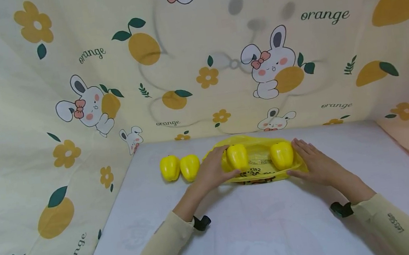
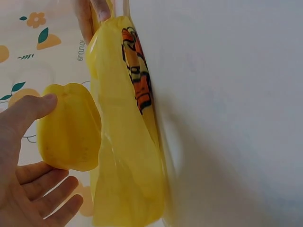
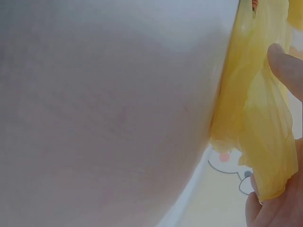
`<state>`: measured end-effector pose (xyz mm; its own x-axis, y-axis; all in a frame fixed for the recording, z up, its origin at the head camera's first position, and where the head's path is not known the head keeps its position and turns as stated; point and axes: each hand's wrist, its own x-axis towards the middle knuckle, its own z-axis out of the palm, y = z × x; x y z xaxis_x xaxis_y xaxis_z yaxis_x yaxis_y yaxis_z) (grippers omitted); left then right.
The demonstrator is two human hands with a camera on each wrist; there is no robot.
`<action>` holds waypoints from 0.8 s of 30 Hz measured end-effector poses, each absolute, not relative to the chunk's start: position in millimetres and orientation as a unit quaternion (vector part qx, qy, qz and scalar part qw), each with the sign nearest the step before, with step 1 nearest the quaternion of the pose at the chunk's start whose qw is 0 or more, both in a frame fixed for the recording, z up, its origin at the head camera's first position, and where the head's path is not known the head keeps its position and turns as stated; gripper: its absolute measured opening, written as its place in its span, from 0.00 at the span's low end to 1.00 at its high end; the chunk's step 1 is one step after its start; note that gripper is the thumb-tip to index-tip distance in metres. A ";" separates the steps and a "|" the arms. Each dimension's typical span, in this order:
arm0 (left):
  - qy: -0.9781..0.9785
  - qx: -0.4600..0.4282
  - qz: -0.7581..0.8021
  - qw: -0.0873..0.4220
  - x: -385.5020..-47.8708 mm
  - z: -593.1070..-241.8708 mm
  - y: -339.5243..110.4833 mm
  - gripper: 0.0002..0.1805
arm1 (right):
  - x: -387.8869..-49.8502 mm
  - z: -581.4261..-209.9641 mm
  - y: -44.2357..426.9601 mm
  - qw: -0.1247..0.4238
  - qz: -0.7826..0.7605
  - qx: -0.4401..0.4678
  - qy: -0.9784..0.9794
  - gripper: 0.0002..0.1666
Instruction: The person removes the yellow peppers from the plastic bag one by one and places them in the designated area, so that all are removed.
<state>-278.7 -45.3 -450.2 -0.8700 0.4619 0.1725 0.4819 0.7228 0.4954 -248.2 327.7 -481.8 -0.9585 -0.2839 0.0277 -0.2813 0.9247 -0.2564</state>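
Note:
My left hand (image 1: pixel 211 171) holds a yellow bell pepper (image 1: pixel 237 158) between thumb and forefinger, over the left part of a yellow plastic bag (image 1: pixel 257 142). In the left wrist view this pepper (image 2: pixel 71 127) is beside the bag's wall (image 2: pixel 125 127), the other fingers spread loosely below. Another yellow bell pepper (image 1: pixel 282 155) lies in the bag's right part. At the bag's right end, my right hand (image 1: pixel 318 165) touches the plastic with thumb and fingers spread. The right wrist view shows its thumb (image 3: pixel 286 71) against the bag (image 3: pixel 265 109).
Two more yellow bell peppers (image 1: pixel 170 168) (image 1: pixel 190 167) stand side by side left of the bag, close to my left hand. Everything rests on a white table (image 1: pixel 254 235). A printed cloth (image 1: pixel 186 33) with rabbits and oranges hangs behind the table and along its sides.

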 end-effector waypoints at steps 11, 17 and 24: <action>-0.916 -0.254 -0.311 0.015 -277.8 -449.7 -67.2 0.51 | -248.3 -482.2 328.2 0.005 -0.130 -0.144 0.981 0.71; -0.912 -0.247 -0.327 0.017 -277.0 -449.9 -79.5 0.50 | -247.7 -481.7 328.2 0.002 -0.131 -0.143 0.981 0.71; -0.902 -0.249 -0.351 0.022 -274.6 -445.7 -95.0 0.50 | -248.1 -482.6 328.2 0.008 -0.133 -0.142 0.981 0.72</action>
